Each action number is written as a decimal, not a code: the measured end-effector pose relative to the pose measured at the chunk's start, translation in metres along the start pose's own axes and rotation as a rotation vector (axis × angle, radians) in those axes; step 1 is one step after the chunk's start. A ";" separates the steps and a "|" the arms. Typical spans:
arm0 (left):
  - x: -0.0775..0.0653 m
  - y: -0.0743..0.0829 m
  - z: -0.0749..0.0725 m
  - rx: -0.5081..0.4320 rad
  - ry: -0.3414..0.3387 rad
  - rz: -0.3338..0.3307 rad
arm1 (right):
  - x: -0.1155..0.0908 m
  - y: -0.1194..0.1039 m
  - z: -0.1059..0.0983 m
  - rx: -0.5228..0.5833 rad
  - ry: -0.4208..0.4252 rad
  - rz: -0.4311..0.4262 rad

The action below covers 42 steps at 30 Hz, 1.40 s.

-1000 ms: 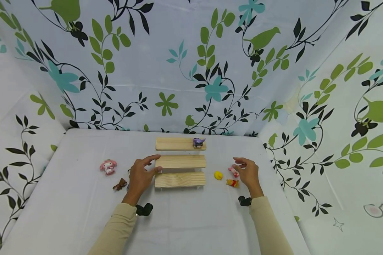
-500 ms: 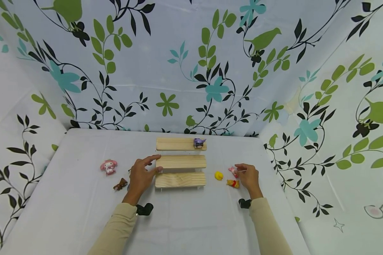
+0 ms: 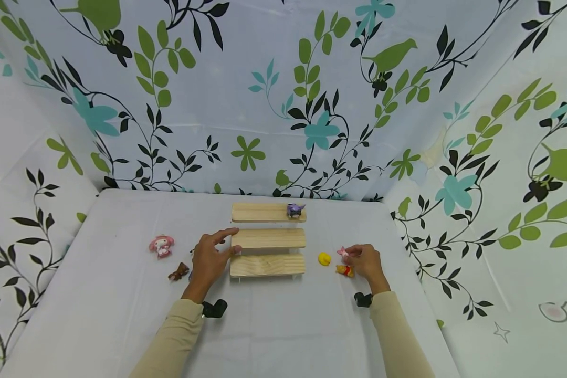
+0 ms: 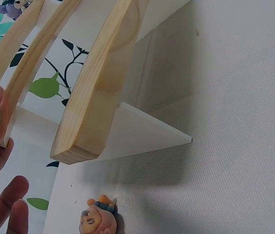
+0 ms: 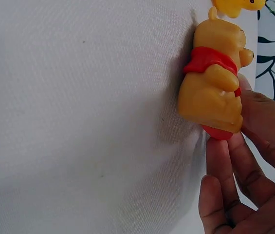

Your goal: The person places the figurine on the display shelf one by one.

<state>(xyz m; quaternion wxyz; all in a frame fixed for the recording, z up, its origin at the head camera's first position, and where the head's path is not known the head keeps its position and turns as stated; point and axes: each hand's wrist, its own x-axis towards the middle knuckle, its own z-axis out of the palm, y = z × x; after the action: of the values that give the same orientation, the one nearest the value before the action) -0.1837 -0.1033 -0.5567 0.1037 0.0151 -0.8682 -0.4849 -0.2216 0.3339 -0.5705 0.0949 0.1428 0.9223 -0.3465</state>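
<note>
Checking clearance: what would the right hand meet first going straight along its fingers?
Likely the yellow figurine, past the pink figurine that the right hand seems to pinch. Depth is unclear in the head view, so it might pass above.

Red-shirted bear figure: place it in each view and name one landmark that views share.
Head: the bear figure is right of centre, below-left of the right hand.
Left wrist: not in it.
Right wrist: upper right, beside the right hand.
Shared landmark: the right hand, head and right wrist only.
</note>
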 end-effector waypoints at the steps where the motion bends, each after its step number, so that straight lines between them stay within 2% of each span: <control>1: 0.000 0.000 0.000 -0.002 0.000 -0.003 | 0.000 0.000 0.000 -0.003 -0.004 -0.004; 4: 0.000 -0.001 0.001 -0.004 0.000 -0.007 | -0.001 0.000 0.002 0.000 0.003 -0.014; 9: 0.000 -0.002 0.001 0.010 -0.002 -0.002 | -0.006 -0.010 0.004 0.047 0.062 -0.056; 14: 0.001 0.000 0.000 0.001 0.000 0.002 | -0.013 -0.033 0.004 0.146 0.132 -0.159; 21: 0.001 0.000 0.001 0.009 -0.009 -0.011 | -0.029 -0.064 0.006 0.284 0.160 -0.311; 30: 0.001 -0.002 0.000 0.010 0.000 0.042 | -0.046 -0.101 0.025 0.354 0.170 -0.503; 36: 0.001 -0.002 -0.002 0.002 -0.010 0.027 | -0.049 -0.118 0.045 0.419 0.165 -0.569; 42: 0.000 -0.002 0.000 0.005 -0.013 0.028 | -0.050 -0.121 0.057 0.444 0.162 -0.592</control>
<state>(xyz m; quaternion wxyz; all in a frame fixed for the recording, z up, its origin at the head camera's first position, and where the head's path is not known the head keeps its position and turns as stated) -0.1841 -0.1050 -0.5584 0.1048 0.0002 -0.8703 -0.4813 -0.2098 0.1988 -0.5250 -0.1159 -0.0859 0.8305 -0.5380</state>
